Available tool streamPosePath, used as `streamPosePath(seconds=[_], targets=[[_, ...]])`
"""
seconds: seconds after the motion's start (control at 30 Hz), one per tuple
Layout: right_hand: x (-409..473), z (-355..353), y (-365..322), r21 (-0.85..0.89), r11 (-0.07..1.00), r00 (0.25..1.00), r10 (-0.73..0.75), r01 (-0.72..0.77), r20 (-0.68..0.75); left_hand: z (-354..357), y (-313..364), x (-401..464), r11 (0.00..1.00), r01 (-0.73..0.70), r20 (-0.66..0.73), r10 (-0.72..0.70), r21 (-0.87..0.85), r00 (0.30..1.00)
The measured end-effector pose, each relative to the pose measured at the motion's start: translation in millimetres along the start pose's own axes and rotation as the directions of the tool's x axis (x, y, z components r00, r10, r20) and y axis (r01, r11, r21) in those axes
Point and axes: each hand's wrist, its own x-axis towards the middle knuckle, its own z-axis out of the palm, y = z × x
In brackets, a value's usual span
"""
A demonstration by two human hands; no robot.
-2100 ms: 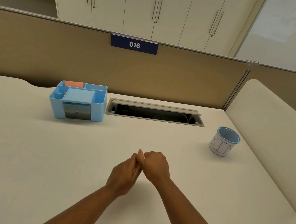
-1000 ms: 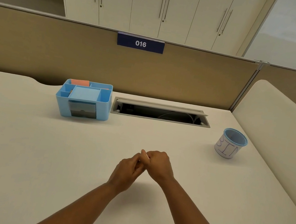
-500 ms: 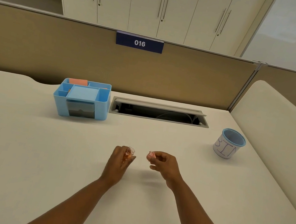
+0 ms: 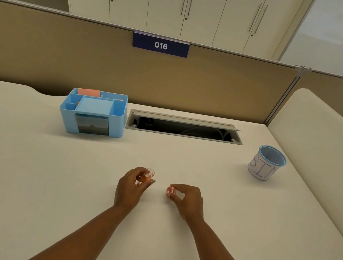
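Observation:
My left hand point(image 4: 131, 185) grips a small clear container with orange contents point(image 4: 147, 175), its open mouth pointing up and to the right. My right hand point(image 4: 188, 200) pinches a small red cap point(image 4: 171, 191) between thumb and fingers, just above the white desk point(image 4: 24, 174). The two hands are apart, with a short gap between the container and the cap.
A light blue desk organizer point(image 4: 94, 113) holding orange and blue note pads stands at the back left. An open cable slot point(image 4: 184, 127) lies behind the hands. A blue-rimmed cup marked BIN point(image 4: 266, 166) stands at the right, near a cream side panel point(image 4: 319, 153).
My hands were pressed together on the small container; they have drawn apart, the cap coming off in my right hand, which has moved right and down toward the desk.

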Motion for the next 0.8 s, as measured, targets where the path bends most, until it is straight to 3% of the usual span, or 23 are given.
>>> streamPosePath(seconds=[0.1, 0.27, 0.33, 0.5, 0.63, 0.73, 0.8], targets=[[-1, 0, 5, -0.177, 0.983, 0.998, 0.053, -0.046, 0.032, -1, 3, 1, 1.0, -0.009, -0.011, 0.009, 0.004, 1.0], [-3, -2, 4, -0.193, 0.978, 0.992, 0.1, -0.084, 0.078, 0, 8, 2, 0.999, -0.033, 0.002, 0.034, -0.028, 0.999], [-3, -4, 2, -0.113, 0.987, 0.991, 0.121, -0.114, 0.055, 1, 13, 1, 0.997, -0.017, 0.015, 0.018, -0.075, 1.0], [-13, -14, -14, 0.323, 0.935, 0.947, 0.228, -0.147, -0.227, 8, 31, 1, 0.981, 0.056, 0.03, -0.051, -0.184, 0.998], [-20, -22, -30, 0.689, 0.674, 0.918, 0.396, -0.266, -0.032, 25, 56, -6, 0.965, 0.073, 0.09, -0.052, -0.251, 0.995], [-28, -37, -34, 0.861, 0.395, 0.928, 0.315, -0.321, 0.201, 42, 77, -12, 0.95, 0.076, 0.143, -0.033, -0.302, 0.989], [-30, -50, -30, 0.912, 0.282, 0.944, 0.231, -0.299, 0.238, 55, 87, -15, 0.946, 0.078, 0.171, -0.025, -0.316, 0.985]])
